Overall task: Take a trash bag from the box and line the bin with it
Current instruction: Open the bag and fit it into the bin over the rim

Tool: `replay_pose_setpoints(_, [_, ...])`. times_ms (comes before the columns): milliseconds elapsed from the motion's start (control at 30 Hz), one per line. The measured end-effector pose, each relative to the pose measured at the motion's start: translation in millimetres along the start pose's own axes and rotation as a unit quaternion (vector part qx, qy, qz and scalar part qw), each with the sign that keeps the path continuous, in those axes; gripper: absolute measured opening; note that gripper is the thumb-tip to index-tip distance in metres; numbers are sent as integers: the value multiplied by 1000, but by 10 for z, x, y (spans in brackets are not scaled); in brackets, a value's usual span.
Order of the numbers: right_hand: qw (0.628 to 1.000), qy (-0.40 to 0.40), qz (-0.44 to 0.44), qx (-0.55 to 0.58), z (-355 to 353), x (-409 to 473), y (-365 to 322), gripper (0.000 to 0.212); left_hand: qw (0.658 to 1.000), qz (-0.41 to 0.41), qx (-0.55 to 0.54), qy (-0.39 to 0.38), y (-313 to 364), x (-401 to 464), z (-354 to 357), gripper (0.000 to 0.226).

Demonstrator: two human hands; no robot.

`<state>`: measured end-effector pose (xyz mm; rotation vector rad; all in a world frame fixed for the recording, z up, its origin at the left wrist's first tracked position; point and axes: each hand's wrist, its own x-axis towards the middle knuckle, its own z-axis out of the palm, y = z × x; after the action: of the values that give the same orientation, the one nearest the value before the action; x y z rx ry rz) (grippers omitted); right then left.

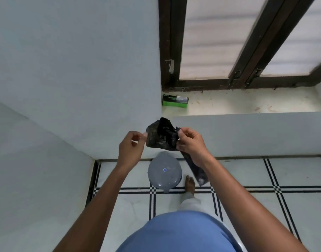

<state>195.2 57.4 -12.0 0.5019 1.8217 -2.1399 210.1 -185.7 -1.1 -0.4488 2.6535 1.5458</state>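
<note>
Far left is just plain pale wall, meeting a second wall at the corner. Moving right, the left hand (131, 148) is raised in front of the wall, forearm reaching up from the near left, fingers curled with thumb and fingertips pinching the left edge of the black trash bag (160, 136). The bag is crumpled and only partly opened out, held in the air between both hands, right above the bin.

The grey bin (164, 171) sits on the tiled floor (265, 173) against the wall base, lid closed. There's a small round blue-and-white mark in the middle of the lid, too small to read.

Up on the window ledge (247, 103), in its far left corner, lies the green box (175, 100) of bags on its side. There's pale print on its dark top face but it's too blurry to make out.

Next is the right hand (189, 142), fingers curled and gripping the right side of the bag, with a long tail of plastic hanging down under the wrist toward the floor. A bare foot (190, 184) stands just right of the bin. Far right is the dark wooden window frame (250, 51) with frosted panes.
</note>
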Motion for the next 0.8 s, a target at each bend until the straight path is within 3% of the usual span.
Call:
replay_pose_setpoints(133, [994, -107, 13, 16, 255, -505, 132, 19, 993, 0, -10, -116, -49, -294, -174, 52])
replay_pose_setpoints(200, [995, -95, 15, 4, 324, -689, 208, 16, 970, -99, -143, -168, -81, -387, -272, 36])
replay_pose_setpoints(267, [999, -2, -16, -47, 440, -878, 324, 13, 932, -174, -264, -175, -129, -496, -373, 21])
replay_pose_setpoints(300, [986, 96, -67, -118, 513, -979, 354, 13, 925, -188, -290, -156, -156, -538, -407, 16])
replay_pose_setpoints(367, [918, 286, -163, -221, 639, -1211, 347, 25, 938, -182, -273, -115, -208, -636, -445, 11])
replay_pose_setpoints(400, [915, 288, -175, -223, 702, -1300, 303, 33, 945, -174, -253, -115, -213, -686, -446, 12])
replay_pose_setpoints(500, [981, 88, -11, -174, 899, -1461, 221, 53, 941, -147, -222, -209, -138, -897, -456, 20])
replay_pose_setpoints(567, [989, 40, 24, -143, 894, -1420, 292, 39, 921, -141, -224, -284, -132, -986, -492, 23])
replay_pose_setpoints(633, [994, 73, 32, -71, 822, -1336, 334, 24, 893, -153, -279, -319, -170, -1003, -538, 22])
replay_pose_setpoints(667, [995, 92, 38, -23, 752, -1294, 330, 21, 878, -171, -327, -305, -189, -999, -554, 20])
replay_pose_setpoints(733, [993, 112, 33, 2, 563, -1245, 313, 17, 846, -233, -436, -199, -246, -971, -540, 13])
replay_pose_setpoints(800, [990, 101, 13, -94, 365, -1244, 308, 11, 818, -279, -500, -52, -296, -950, -479, 16])
